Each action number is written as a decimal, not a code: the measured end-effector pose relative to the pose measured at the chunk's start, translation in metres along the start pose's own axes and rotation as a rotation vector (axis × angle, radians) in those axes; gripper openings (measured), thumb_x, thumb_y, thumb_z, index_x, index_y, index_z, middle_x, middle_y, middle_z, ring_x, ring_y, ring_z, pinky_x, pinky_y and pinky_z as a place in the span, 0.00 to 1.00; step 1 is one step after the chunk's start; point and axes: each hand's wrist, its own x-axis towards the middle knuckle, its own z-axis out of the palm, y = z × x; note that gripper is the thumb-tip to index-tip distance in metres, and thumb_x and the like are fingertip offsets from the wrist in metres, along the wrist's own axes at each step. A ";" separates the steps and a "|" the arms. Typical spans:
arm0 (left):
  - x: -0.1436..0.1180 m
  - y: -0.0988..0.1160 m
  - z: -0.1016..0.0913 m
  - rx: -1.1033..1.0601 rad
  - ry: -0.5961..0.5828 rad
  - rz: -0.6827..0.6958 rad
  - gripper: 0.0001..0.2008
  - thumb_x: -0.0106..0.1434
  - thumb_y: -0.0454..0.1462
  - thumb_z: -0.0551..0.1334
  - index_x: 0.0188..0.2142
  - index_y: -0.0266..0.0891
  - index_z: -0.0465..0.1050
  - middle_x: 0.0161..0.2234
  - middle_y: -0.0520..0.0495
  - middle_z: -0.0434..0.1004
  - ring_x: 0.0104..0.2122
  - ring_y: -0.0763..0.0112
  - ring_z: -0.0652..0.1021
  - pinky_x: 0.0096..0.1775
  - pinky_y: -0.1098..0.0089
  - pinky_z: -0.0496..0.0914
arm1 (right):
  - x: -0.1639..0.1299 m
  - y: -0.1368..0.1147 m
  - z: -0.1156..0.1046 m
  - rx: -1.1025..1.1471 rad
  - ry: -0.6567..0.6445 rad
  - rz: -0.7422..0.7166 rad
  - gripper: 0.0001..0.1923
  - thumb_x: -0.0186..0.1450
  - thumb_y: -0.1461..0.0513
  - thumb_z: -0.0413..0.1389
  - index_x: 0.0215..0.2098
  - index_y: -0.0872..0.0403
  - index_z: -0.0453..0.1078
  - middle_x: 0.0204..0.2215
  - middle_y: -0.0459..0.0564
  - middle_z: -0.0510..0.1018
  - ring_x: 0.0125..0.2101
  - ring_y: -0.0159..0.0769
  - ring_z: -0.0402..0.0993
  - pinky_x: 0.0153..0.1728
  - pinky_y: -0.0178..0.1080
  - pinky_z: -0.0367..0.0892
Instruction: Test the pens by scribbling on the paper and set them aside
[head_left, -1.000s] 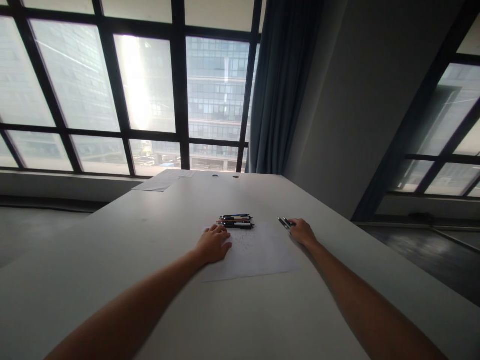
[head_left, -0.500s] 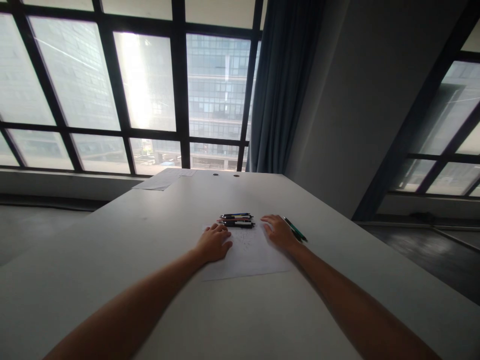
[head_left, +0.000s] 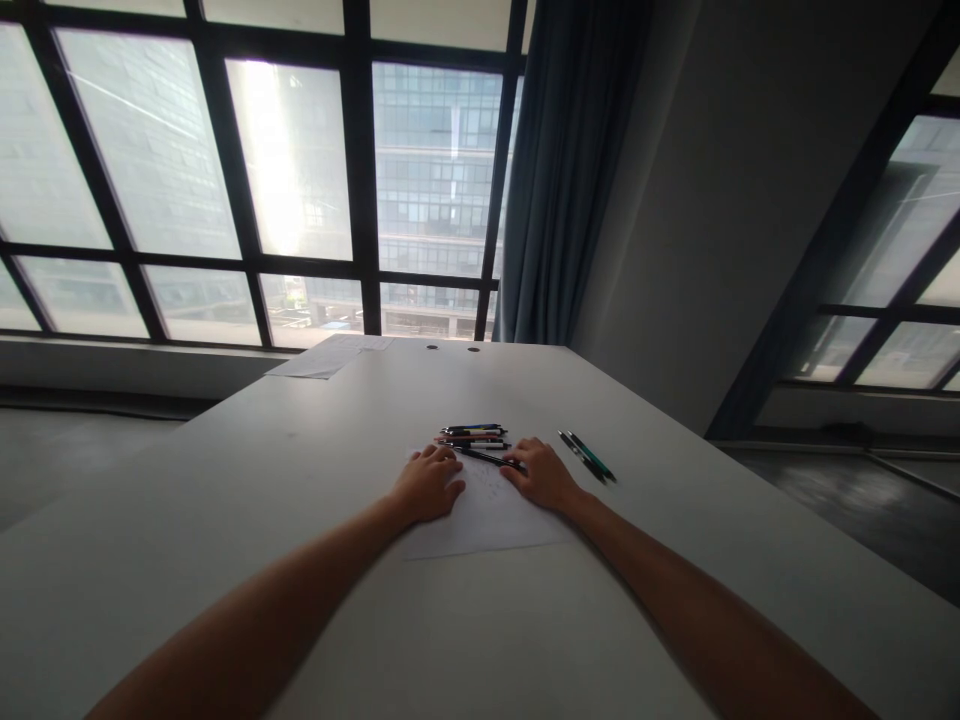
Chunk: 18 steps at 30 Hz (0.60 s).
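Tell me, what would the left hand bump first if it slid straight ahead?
Probably the row of pens just ahead of the left hand, though whether they already touch is unclear.

Both arms point(head_left: 315, 580) extend forward, left fingers point(head_left: 430, 456) splayed palm-down, right fingers point(head_left: 523, 456) pinching.

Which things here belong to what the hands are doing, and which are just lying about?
In use (pens to the side: likely):
- black pen, right end in the right hand
- paper under the left hand
- row of pens near its far edge
- green pen and its neighbour, to the right

Lying about:
- papers, table's far left
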 end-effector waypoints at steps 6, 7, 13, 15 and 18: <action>0.001 -0.001 -0.002 -0.055 -0.007 -0.017 0.14 0.62 0.41 0.61 0.47 0.43 0.76 0.50 0.44 0.75 0.53 0.53 0.71 0.54 0.51 0.66 | 0.002 0.004 -0.004 0.007 0.077 0.034 0.04 0.62 0.65 0.59 0.35 0.55 0.75 0.37 0.52 0.74 0.42 0.41 0.68 0.44 0.42 0.60; 0.001 -0.001 -0.003 -0.071 0.002 -0.024 0.13 0.61 0.41 0.61 0.45 0.43 0.76 0.50 0.44 0.76 0.53 0.53 0.71 0.54 0.51 0.66 | 0.003 0.005 -0.005 0.024 0.103 0.040 0.04 0.62 0.65 0.58 0.35 0.55 0.75 0.37 0.52 0.74 0.41 0.41 0.68 0.44 0.42 0.61; 0.004 0.002 -0.001 -0.158 0.197 -0.070 0.13 0.65 0.43 0.58 0.44 0.41 0.76 0.50 0.42 0.76 0.53 0.54 0.72 0.53 0.51 0.66 | 0.006 -0.011 -0.008 0.363 0.200 -0.046 0.04 0.64 0.64 0.55 0.37 0.54 0.72 0.35 0.50 0.71 0.34 0.35 0.68 0.37 0.39 0.65; 0.006 0.003 0.001 -0.263 0.260 -0.060 0.14 0.67 0.43 0.56 0.45 0.40 0.74 0.48 0.41 0.77 0.47 0.58 0.76 0.50 0.55 0.68 | 0.005 -0.025 -0.006 0.480 0.187 -0.114 0.04 0.65 0.62 0.55 0.37 0.54 0.71 0.34 0.49 0.70 0.31 0.33 0.68 0.34 0.37 0.66; 0.008 0.005 0.002 -0.484 0.352 -0.027 0.14 0.68 0.43 0.54 0.44 0.39 0.73 0.45 0.41 0.78 0.39 0.64 0.78 0.45 0.62 0.71 | 0.001 -0.044 -0.002 0.554 0.163 -0.197 0.06 0.65 0.59 0.57 0.37 0.54 0.71 0.33 0.48 0.71 0.29 0.33 0.67 0.32 0.37 0.66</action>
